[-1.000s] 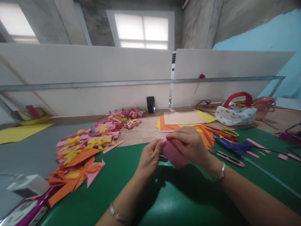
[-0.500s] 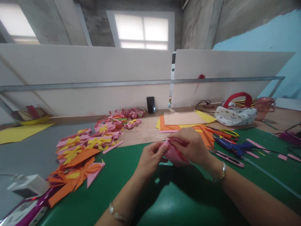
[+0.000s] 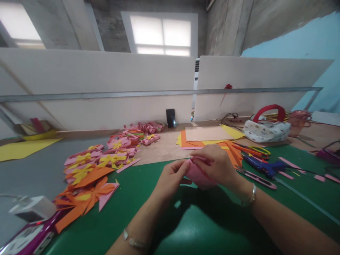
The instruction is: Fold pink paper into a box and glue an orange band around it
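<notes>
"What is on the left?"
"A yellow-based holder (image 3: 39, 135) with pink items (image 3: 35, 125), too blurred to name. Nearer, a purple device (image 3: 49, 225), cut off at the edge of view."
"And the middle?"
"The left hand (image 3: 171, 179) pinches pink paper (image 3: 199, 178) between thumb and fingers, over a green mat (image 3: 225, 232). The right hand (image 3: 216, 163), fingers curled in, grips it too, hiding its upper part."
"Farther right?"
"A patterned bag (image 3: 265, 131) with a red handle (image 3: 273, 108), contents unclear, then a pink container (image 3: 296, 124)."

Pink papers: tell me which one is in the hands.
The pink piece at front centre, pinched by the left hand and right hand over the green mat; the other pink pieces lie unheld.
</notes>
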`<state>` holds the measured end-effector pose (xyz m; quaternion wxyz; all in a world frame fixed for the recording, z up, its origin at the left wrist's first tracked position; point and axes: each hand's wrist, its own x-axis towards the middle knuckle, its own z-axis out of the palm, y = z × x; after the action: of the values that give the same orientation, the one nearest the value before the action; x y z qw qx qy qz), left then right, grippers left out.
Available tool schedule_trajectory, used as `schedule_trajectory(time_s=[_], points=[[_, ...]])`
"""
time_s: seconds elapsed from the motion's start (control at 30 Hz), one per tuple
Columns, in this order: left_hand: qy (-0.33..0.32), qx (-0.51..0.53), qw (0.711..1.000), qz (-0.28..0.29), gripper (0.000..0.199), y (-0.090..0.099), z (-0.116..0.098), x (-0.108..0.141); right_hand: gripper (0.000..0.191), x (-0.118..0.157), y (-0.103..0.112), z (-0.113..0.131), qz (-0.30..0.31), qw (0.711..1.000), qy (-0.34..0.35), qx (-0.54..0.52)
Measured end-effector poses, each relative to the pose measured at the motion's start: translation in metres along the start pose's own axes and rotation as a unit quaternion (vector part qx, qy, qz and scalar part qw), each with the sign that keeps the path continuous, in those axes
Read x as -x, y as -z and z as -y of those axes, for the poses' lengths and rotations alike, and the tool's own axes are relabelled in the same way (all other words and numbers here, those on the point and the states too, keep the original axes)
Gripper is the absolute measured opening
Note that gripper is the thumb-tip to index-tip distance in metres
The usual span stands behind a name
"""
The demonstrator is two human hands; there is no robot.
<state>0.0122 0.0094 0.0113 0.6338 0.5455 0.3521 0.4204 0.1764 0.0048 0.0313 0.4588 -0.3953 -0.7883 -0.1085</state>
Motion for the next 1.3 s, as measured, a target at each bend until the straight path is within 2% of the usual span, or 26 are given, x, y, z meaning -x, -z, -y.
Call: schedule_trajectory(time_s=[0.27,0.57,0.7,0.83,1.13,1.3], points=[[0.024,0.044,0.998,-0.044,0.029,0.0019,-0.0003,0.0011,0.012,-0.0003,-0.0003,0.0078,0.022,0.999,0.021,-0.018],[0.032,0.059,0.997,-0.040,0.027,0.0016,-0.0042,0.0033,0.016,-0.0023,0.0020,0.0063,0.028,0.999,0.022,-0.006],[0.060,0.109,0.992,-0.021,0.030,-0.0010,-0.0072,0.0054,0.017,-0.0038,0.0030,0.0057,0.026,0.999,0.033,0.010],[0.082,0.111,0.990,-0.014,0.024,0.0015,-0.0030,0.0028,0.023,-0.0032,0.0020,0.0059,0.049,0.998,0.046,0.007],[0.104,0.136,0.984,0.052,0.025,0.0034,0.0002,0.0029,0.025,-0.0024,0.0020,-0.0004,0.091,0.994,0.060,0.002],[0.098,0.135,0.986,0.031,0.023,0.0032,0.0010,0.0023,0.028,-0.0039,0.0038,0.0012,0.123,0.990,0.066,0.011]])
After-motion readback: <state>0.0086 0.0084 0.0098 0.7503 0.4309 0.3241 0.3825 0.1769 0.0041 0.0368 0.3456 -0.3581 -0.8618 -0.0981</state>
